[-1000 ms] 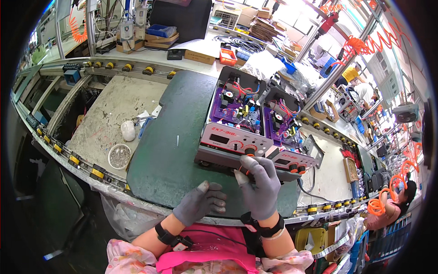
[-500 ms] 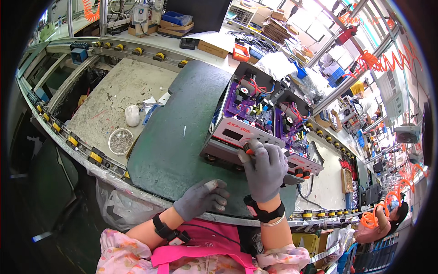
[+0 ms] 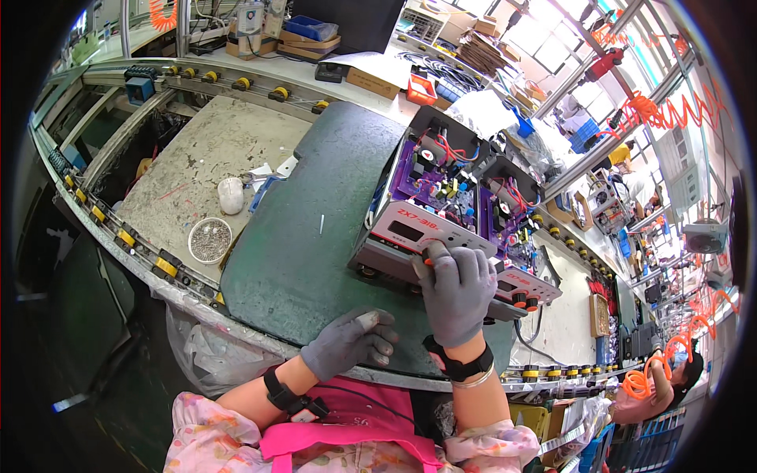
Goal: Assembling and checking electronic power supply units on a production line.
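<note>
My right hand [image 3: 457, 298], in a grey glove, pinches an orange-and-black knob [image 3: 429, 261] on the front panel of a boxy electrical unit [image 3: 394, 229]. Fingers and thumb hide most of this knob. The unit lies uncovered, showing a purple circuit board, red and blue wires and a dark display window. My left hand [image 3: 349, 344], gloved too, rests loosely curled near the front edge of the green mat [image 3: 292, 272], apart from the unit and with nothing visible in it. Just right of the first unit stands a second similar unit [image 3: 505, 217], with two orange-and-black knobs [image 3: 526, 300].
Left of the mat, a round bowl of small metal parts [image 3: 210, 240] and a white rounded object [image 3: 230, 195] sit on the worn board. Roller rails [image 3: 165, 266] border the work surface. At the far right is another person [image 3: 654, 386], near coiled orange hoses [image 3: 670, 363].
My right hand has turned slightly at the knob, its fingers shifting around it. My left hand keeps its place. The whole view has moved a little.
</note>
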`<state>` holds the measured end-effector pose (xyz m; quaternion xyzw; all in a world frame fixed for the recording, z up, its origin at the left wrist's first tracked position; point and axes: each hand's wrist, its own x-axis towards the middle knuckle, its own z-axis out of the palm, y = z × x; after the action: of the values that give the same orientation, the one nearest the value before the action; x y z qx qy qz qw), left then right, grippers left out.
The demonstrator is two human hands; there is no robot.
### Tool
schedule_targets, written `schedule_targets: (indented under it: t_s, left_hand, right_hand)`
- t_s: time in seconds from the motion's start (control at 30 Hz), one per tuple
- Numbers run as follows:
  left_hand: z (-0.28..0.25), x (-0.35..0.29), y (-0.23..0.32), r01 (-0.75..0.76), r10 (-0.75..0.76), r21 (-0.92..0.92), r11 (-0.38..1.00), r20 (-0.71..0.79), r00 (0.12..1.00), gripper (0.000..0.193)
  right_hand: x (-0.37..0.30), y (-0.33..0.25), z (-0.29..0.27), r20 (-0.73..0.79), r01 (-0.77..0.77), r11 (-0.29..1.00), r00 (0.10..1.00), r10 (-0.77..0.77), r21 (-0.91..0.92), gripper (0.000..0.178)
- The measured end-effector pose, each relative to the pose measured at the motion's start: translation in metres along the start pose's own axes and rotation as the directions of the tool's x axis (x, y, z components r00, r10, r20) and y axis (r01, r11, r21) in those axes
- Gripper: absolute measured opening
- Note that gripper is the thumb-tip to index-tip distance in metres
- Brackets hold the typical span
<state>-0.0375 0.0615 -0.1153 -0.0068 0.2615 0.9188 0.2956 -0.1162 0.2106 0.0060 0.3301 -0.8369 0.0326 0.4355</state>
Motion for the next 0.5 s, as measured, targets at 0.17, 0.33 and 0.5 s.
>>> schedule_targets:
  t_s: [0.17, 0.33, 0.5]
  left_hand:
    - [0.001, -0.001, 0.001, -0.010, 0.010, 0.016, 1.000, 0.000, 1.000, 0.041]
    - [0.002, -0.001, 0.001, -0.027, 0.027, 0.035, 0.999, 0.004, 1.000, 0.041]
    - [-0.008, 0.001, -0.006, -0.022, 0.023, -0.022, 1.000, 0.041, 0.999, 0.040]
  right_hand:
    - [-0.001, 0.000, 0.004, 0.036, 0.027, 0.999, 0.999, -0.026, -0.035, 0.022]
    - [-0.002, 0.002, 0.009, 0.002, 0.031, 0.999, 1.000, -0.031, -0.043, 0.020]
    - [-0.002, 0.000, -0.003, 0.023, -0.041, 0.999, 0.999, 0.041, -0.001, 0.030]
